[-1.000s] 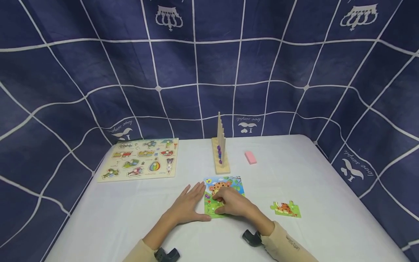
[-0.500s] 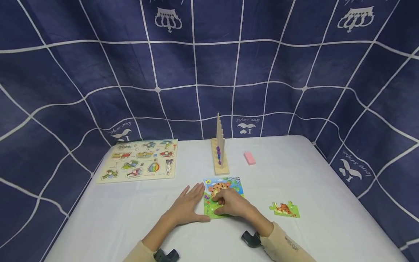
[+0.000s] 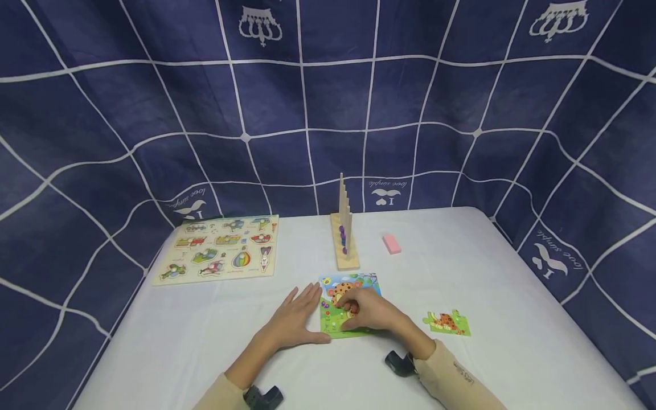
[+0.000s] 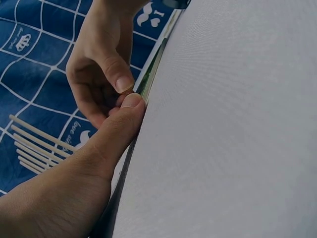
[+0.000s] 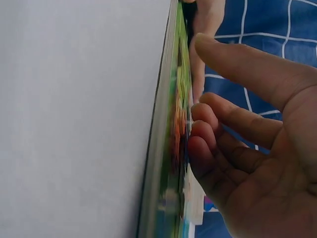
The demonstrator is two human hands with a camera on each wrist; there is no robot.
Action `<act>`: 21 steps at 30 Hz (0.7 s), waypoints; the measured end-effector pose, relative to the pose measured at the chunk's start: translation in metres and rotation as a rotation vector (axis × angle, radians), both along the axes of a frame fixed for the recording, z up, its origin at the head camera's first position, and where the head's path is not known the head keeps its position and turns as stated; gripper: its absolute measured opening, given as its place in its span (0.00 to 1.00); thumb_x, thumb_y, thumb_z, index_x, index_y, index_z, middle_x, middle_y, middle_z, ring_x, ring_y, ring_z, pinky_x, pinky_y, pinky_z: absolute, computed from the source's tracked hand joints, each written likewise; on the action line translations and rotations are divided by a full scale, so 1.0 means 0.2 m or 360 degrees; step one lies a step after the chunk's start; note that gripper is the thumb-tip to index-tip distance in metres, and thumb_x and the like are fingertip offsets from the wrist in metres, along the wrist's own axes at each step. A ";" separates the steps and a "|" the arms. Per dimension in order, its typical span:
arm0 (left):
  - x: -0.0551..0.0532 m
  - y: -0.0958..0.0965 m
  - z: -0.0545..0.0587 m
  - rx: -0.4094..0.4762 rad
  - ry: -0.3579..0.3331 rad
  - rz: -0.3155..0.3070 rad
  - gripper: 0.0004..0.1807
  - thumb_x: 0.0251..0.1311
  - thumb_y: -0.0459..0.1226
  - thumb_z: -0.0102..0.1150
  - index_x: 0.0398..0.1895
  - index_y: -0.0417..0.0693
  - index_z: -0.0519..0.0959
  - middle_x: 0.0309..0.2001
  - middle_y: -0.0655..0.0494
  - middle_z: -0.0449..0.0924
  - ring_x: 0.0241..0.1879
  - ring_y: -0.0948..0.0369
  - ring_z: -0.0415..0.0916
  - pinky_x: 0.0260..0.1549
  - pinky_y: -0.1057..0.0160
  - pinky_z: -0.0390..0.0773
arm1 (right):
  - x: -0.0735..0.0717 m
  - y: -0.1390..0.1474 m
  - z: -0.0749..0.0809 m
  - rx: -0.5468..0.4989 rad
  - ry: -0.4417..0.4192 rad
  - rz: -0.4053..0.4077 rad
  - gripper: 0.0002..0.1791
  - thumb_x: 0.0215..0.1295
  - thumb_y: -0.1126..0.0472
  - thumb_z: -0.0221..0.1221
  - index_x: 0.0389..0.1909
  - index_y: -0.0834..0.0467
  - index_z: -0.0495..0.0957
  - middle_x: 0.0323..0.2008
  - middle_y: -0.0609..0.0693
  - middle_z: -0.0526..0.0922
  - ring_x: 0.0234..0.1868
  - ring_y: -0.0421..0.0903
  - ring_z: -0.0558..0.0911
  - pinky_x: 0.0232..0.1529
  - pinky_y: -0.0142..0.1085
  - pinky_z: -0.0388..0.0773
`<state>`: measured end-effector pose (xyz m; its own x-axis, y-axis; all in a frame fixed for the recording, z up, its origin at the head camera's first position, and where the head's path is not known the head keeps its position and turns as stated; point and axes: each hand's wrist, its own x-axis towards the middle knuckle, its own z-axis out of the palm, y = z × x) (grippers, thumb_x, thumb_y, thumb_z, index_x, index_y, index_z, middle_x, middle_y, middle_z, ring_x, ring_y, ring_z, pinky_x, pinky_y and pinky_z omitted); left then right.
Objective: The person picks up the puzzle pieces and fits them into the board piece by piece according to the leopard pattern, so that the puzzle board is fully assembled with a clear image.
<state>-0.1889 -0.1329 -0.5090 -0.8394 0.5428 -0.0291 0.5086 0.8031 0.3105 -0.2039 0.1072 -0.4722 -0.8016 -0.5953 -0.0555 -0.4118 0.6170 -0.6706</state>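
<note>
A small square jigsaw puzzle (image 3: 330, 320) with a spotted cartoon animal lies flat on the white table. My left hand (image 3: 291, 320) rests at its left side, fingers stretched out and the thumb along the near edge. Over the right part of the puzzle is my right hand (image 3: 374, 310), hiding some of the picture. In the right wrist view this hand (image 5: 257, 148) has its thumb apart from loosely bent fingers, nothing between them; the fingertips are at the puzzle's surface (image 5: 178, 114). Apart on the right lies a joined section of puzzle pieces (image 3: 447, 323), green with orange spots.
A wooden board with vehicle pieces (image 3: 220, 250) lies at the back left. Behind the puzzle stands a wooden rack with upright sticks (image 3: 345, 228) and purple and blue beads. A pink block (image 3: 392, 244) is right of it. A blue curtain (image 3: 287, 102) hangs behind the table.
My right hand has shifted slightly to the right, its thumb and fingers spreading wider over the puzzle. The left hand stays in place. The head view has tilted a little.
</note>
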 end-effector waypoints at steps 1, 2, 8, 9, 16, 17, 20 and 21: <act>0.00 0.00 0.00 0.0000 0.0001 -0.0001 0.65 0.45 0.78 0.49 0.78 0.47 0.49 0.79 0.54 0.45 0.78 0.56 0.43 0.77 0.47 0.45 | 0.00 0.01 0.00 0.0001 0.0011 0.0008 0.23 0.46 0.57 0.76 0.44 0.58 0.83 0.30 0.44 0.80 0.29 0.36 0.74 0.31 0.26 0.74; 0.00 0.00 0.00 -0.0003 -0.0005 0.0000 0.65 0.45 0.78 0.49 0.78 0.47 0.48 0.79 0.54 0.45 0.79 0.57 0.43 0.77 0.47 0.45 | -0.01 0.01 0.01 -0.0004 0.0009 0.0010 0.23 0.46 0.57 0.76 0.44 0.58 0.83 0.30 0.44 0.80 0.29 0.37 0.74 0.31 0.26 0.74; -0.01 0.00 0.01 0.0004 -0.0016 0.0002 0.65 0.44 0.78 0.50 0.77 0.47 0.49 0.79 0.53 0.45 0.78 0.56 0.43 0.76 0.46 0.45 | -0.02 0.03 0.03 -0.0022 0.0005 0.0008 0.26 0.44 0.55 0.77 0.44 0.60 0.82 0.29 0.46 0.79 0.29 0.38 0.73 0.29 0.26 0.73; -0.01 0.00 0.01 0.0007 -0.0013 0.0002 0.65 0.44 0.78 0.50 0.77 0.47 0.49 0.79 0.53 0.45 0.78 0.56 0.43 0.76 0.46 0.45 | -0.02 0.03 0.03 -0.0023 0.0018 0.0013 0.26 0.44 0.55 0.77 0.44 0.60 0.82 0.28 0.46 0.79 0.29 0.38 0.73 0.29 0.26 0.73; -0.01 0.00 0.01 0.0005 -0.0008 0.0010 0.65 0.44 0.78 0.49 0.77 0.47 0.49 0.79 0.53 0.45 0.79 0.56 0.43 0.76 0.46 0.45 | -0.02 0.03 0.05 -0.0013 0.0046 0.0040 0.26 0.43 0.55 0.77 0.44 0.59 0.81 0.28 0.46 0.79 0.29 0.38 0.72 0.28 0.26 0.72; -0.01 0.00 0.01 0.0002 -0.0007 0.0010 0.65 0.44 0.78 0.49 0.77 0.47 0.48 0.79 0.54 0.45 0.79 0.56 0.43 0.77 0.46 0.45 | -0.02 0.03 0.05 -0.0011 0.0043 0.0041 0.26 0.43 0.55 0.77 0.44 0.59 0.81 0.29 0.47 0.79 0.29 0.38 0.72 0.28 0.26 0.72; -0.01 0.00 0.00 0.0008 -0.0019 0.0002 0.65 0.44 0.78 0.50 0.78 0.47 0.48 0.79 0.54 0.44 0.79 0.56 0.42 0.77 0.46 0.44 | -0.02 0.03 0.04 -0.0006 0.0026 0.0036 0.26 0.43 0.55 0.78 0.43 0.59 0.81 0.28 0.47 0.79 0.28 0.38 0.72 0.28 0.26 0.71; -0.01 0.00 0.00 0.0012 -0.0025 0.0000 0.65 0.44 0.78 0.50 0.78 0.47 0.48 0.79 0.54 0.44 0.79 0.56 0.42 0.77 0.46 0.44 | -0.02 0.04 0.04 -0.0003 0.0020 0.0035 0.26 0.43 0.55 0.78 0.43 0.59 0.81 0.28 0.47 0.78 0.28 0.38 0.72 0.28 0.26 0.71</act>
